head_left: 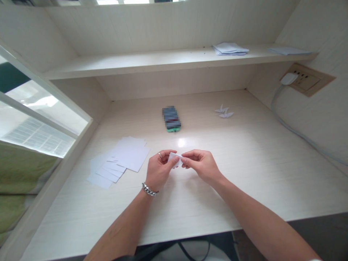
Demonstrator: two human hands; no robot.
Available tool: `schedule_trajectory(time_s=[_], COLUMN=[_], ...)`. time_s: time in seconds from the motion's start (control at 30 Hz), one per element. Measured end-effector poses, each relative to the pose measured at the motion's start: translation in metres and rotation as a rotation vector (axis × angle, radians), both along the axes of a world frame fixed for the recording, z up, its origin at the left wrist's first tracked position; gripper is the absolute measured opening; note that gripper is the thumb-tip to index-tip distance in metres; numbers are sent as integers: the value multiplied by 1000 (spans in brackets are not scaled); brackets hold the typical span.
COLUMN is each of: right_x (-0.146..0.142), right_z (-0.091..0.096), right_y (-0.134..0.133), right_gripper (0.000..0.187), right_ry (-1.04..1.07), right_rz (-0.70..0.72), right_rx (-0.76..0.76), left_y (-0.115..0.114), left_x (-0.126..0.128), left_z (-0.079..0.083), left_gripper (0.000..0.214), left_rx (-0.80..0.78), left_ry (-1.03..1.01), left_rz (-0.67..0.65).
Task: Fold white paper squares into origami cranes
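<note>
My left hand (159,170) and my right hand (199,165) meet over the middle of the pale wooden desk (244,174). Both pinch one small folded piece of white paper (174,158) between thumb and fingertips, held just above the desk. A ring shows on a left finger and a metal chain bracelet (149,190) circles the left wrist. A loose spread of small white paper sheets (119,161) lies on the desk just left of my left hand.
A blurred dark phone-like object with a green edge (172,119) lies further back. Small folded white paper figures (224,111) sit at the back right. Folded papers (230,49) rest on the shelf above. A plugged wall socket (304,80) with its cable is on the right wall; a window frame (46,108) on the left.
</note>
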State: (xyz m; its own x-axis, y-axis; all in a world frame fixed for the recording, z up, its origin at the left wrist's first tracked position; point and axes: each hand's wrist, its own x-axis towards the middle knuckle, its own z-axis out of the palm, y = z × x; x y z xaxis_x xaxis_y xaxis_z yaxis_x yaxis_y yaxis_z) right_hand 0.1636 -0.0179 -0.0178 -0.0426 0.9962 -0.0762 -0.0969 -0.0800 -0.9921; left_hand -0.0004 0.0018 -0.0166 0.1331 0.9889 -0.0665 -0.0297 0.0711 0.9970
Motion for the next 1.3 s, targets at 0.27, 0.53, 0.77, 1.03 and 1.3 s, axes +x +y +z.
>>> schedule_trajectory(time_s=[0.27,0.53,0.77,1.03,1.3], right_x=[0,-3,5,15,5], right_z=[-3,-5,-3,4,1], right_y=[3,2,3,4,2], right_gripper=[33,32,33,39,29], right_ry=[76,89,138,98,-13], right_rz=[4,-4,82,132,81], right_rx=[-90,-90,-125,-152,-66], left_y=[1,3,4,6,3], left_x=[-2,-3,-5,-8,-4], left_z=[-1,-3,3,5,5], left_gripper=[35,33,36,36,37], left_rx=[-19,-41,-37,-33,-26], left_ry=[11,-28,-22,-9,30], left_rz=[10,-5,57,69,40])
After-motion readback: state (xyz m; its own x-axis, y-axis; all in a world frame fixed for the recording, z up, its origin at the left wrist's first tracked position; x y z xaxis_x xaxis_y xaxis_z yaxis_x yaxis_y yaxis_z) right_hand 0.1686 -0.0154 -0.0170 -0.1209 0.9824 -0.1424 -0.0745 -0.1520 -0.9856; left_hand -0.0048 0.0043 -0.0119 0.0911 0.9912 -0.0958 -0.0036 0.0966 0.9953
